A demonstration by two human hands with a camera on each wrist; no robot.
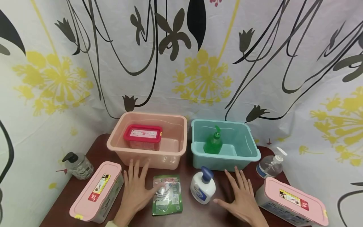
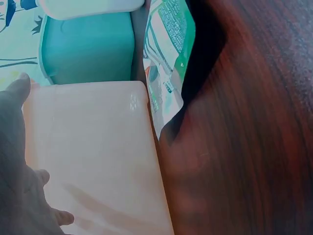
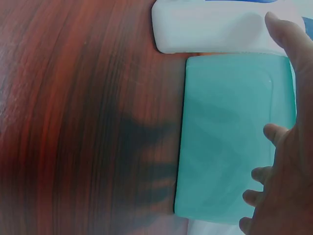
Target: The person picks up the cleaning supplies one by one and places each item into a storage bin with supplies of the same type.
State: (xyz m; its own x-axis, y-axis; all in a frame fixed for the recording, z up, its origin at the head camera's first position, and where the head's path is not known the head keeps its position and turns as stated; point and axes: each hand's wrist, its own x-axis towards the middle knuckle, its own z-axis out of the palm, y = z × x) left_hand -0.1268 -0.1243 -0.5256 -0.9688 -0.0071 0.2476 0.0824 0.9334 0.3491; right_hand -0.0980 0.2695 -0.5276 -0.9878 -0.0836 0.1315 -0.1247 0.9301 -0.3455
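My left hand [image 1: 135,193] is spread with nothing in its grasp, its fingertips before the front of the peach basin [image 1: 154,160]. Its thumb reaches over the edge of a green pouch [image 1: 168,198] in the head view; contact cannot be told. Fingers also spread, my right hand [image 1: 240,199] is in front of the turquoise basin [image 1: 218,161]. Its thumb points toward a white pump bottle with a blue top [image 1: 203,188], a little apart from it. A red-lidded box [image 1: 143,134] sits inside the peach basin, and a green pump bottle [image 1: 213,143] inside the turquoise one.
Pink-lidded long boxes flank the hands, one at left [image 1: 97,192] and one at right [image 1: 292,201]. A black-topped clear bottle [image 1: 79,165] stands far left, a white-topped clear bottle [image 1: 270,165] far right. Behind the dark wooden table [image 1: 188,171] hangs a patterned cloth [image 1: 204,37].
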